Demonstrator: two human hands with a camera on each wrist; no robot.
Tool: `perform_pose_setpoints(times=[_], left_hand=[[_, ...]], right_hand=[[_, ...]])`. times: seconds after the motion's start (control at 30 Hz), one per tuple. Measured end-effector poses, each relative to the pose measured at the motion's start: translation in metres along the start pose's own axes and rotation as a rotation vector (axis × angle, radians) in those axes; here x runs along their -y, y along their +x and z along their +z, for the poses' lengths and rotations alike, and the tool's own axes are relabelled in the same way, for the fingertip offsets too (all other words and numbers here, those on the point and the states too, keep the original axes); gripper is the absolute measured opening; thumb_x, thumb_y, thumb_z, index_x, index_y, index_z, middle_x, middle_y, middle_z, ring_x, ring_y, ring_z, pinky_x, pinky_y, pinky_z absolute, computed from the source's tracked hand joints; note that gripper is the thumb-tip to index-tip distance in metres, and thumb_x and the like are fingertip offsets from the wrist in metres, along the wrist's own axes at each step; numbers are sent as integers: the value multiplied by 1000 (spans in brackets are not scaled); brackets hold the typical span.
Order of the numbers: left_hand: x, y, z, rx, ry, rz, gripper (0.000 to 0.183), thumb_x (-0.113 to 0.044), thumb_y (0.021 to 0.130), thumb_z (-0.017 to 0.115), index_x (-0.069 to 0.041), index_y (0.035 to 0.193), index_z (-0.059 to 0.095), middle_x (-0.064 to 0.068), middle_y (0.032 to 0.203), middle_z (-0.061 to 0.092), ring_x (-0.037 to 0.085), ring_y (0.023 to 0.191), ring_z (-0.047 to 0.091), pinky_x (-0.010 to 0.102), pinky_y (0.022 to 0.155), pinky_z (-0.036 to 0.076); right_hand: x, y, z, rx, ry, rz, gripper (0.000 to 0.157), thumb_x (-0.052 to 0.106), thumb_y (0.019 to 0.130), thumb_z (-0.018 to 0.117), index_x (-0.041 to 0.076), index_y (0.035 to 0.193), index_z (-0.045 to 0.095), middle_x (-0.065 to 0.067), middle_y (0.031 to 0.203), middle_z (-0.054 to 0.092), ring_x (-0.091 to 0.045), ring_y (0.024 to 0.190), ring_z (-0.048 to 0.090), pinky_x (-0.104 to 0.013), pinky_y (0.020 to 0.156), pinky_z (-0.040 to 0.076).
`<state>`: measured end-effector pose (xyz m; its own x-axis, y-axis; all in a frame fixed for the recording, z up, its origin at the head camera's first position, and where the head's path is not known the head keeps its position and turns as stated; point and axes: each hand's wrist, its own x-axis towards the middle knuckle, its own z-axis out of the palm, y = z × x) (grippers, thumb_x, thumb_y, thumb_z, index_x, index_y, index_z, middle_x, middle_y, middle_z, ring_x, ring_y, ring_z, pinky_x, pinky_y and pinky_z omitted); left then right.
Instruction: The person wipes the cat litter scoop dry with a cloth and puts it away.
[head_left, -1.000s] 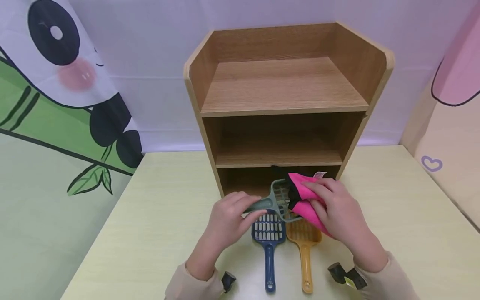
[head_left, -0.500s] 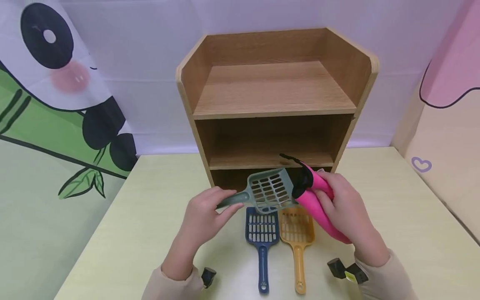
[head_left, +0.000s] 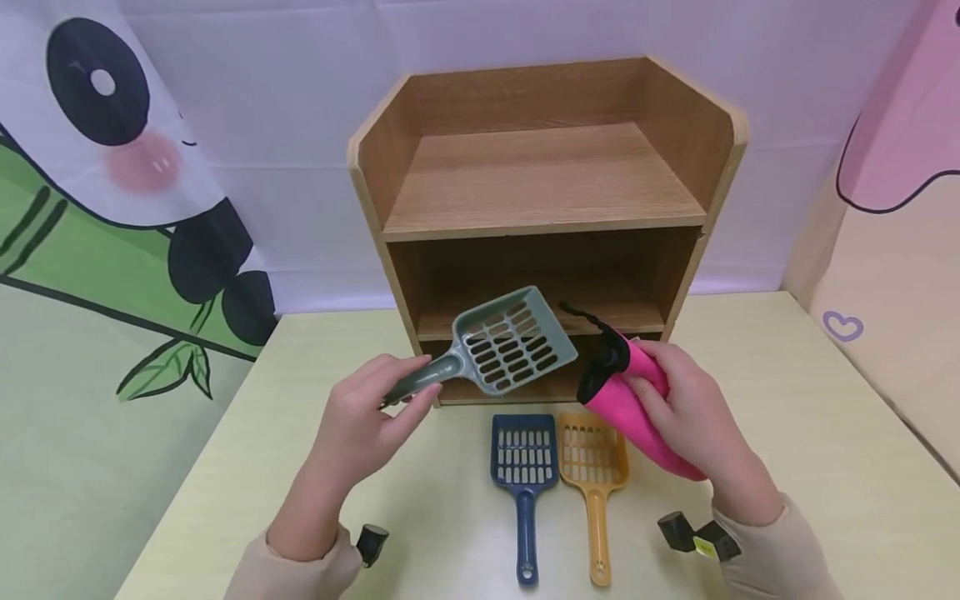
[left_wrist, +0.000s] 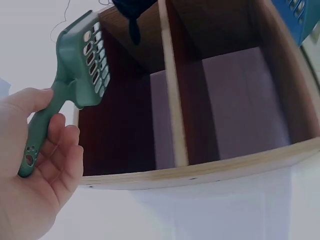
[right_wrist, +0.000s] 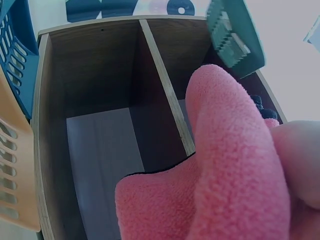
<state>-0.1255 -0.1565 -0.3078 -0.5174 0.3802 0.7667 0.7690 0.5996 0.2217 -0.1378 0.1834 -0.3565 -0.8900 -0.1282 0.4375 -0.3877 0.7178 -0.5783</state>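
Green scoop (head_left: 498,340) is before the wooden shelf (head_left: 547,179), its handle (head_left: 444,367) pinched in the curled left hand (head_left: 366,417); the right hand (head_left: 682,412) grips pink cloth (head_left: 628,410), apart. We judge the step as handling both; the next move calls for steady grip.

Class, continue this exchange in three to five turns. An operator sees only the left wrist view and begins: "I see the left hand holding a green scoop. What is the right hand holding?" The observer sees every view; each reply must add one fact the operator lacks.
Observer: The right hand grips a pink item with black trim.

Operator: Part of a slotted blue scoop shows at my top right. What lies beside it?

Observer: An orange scoop, on the table.

Operator: Which way do those two point?

Observer: Both handles point toward the person, with the slotted ends toward the wooden shelf.
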Motion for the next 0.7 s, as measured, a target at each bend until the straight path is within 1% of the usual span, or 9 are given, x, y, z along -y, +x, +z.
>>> perform_pose_setpoints(times=[0.1, 0.2, 0.23, 0.33, 0.47, 0.53, 0.6, 0.7], left_hand=[[-1, 8, -9, -16, 0, 25, 29, -17, 84, 70, 2, 106, 68, 7, 81, 68, 12, 65, 56, 15, 59, 48], [-3, 17, -16, -46, 16, 53, 37, -30, 92, 60, 3, 106, 68, 8, 81, 68, 12, 66, 55, 15, 58, 46], [-3, 21, -18, -60, 24, 60, 41, -34, 93, 57, 3, 106, 68, 9, 81, 68, 12, 66, 55, 15, 58, 45], [-2, 34, -22, -119, 47, 79, 44, -36, 94, 55, 5, 104, 68, 11, 81, 69, 15, 66, 55, 18, 58, 43], [0, 52, -25, -197, 83, 84, 46, -38, 94, 54, 6, 102, 69, 15, 81, 69, 21, 66, 59, 28, 58, 47], [1, 61, -25, -225, 119, 83, 44, -36, 94, 56, 5, 101, 69, 16, 80, 69, 23, 64, 57, 32, 55, 46], [3, 69, -25, -233, 173, 80, 39, -32, 93, 60, 5, 102, 69, 17, 80, 68, 24, 63, 56, 34, 53, 47], [6, 80, -25, -237, 246, 57, 31, -22, 88, 66, 5, 103, 69, 18, 79, 65, 23, 61, 54, 33, 51, 47]], right_hand=[[0, 1, 1, 17, 10, 3, 44, 7, 84, 69, 4, 124, 51, -14, 108, 58, -28, 93, 56, -48, 72, 54], [0, 1, 2, 41, 21, 9, 44, 7, 84, 68, 5, 125, 51, -13, 109, 58, -28, 93, 56, -47, 73, 54], [0, 1, 2, 49, 24, 12, 44, 7, 84, 68, 5, 125, 51, -13, 109, 57, -28, 93, 56, -47, 73, 54], [-1, 1, 3, 70, 25, 19, 45, 8, 84, 68, 6, 125, 51, -13, 110, 57, -27, 94, 56, -46, 73, 55], [-1, 0, 4, 84, 28, 21, 46, 8, 84, 69, 6, 126, 51, -13, 111, 57, -27, 95, 56, -46, 72, 55], [-1, 0, 4, 87, 29, 19, 46, 8, 83, 69, 7, 126, 51, -13, 111, 57, -27, 95, 56, -45, 72, 55], [-1, 0, 5, 88, 29, 16, 46, 8, 83, 69, 7, 125, 51, -13, 111, 57, -27, 95, 56, -45, 72, 55], [-1, 0, 5, 87, 29, 12, 46, 8, 83, 70, 7, 126, 51, -12, 111, 58, -27, 95, 56, -44, 72, 55]])
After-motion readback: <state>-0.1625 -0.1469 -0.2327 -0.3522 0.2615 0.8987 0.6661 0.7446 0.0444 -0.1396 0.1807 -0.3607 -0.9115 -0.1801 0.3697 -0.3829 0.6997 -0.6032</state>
